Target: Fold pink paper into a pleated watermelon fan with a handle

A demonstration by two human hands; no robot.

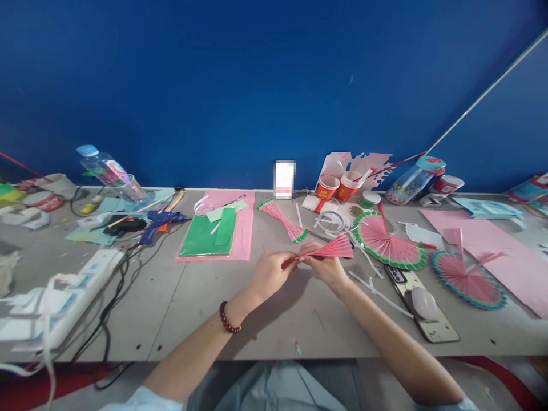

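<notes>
Between my two hands is a pink pleated paper fan [336, 248], raised over the table, its folds spreading out toward the right. My left hand [274, 271] pinches its narrow left end. My right hand [325, 268] grips it near the middle, fingers closed, and partly covers the paper. Just beyond my hands lies a pink pleated strip with green ends [285, 220], gathered at its middle. To the right rests a watermelon-like paper fan [387, 240] with a green edge. Farther right is a pink fan with a blue edge [468, 279].
Green paper sheets [205, 237] on pink paper and a blue glue gun [160, 224] lie to the left. A power strip [81, 297] with cables sits front left. Red paper cups [327, 188] stand at the back. A phone [443, 325] lies at right, under a whitish round object.
</notes>
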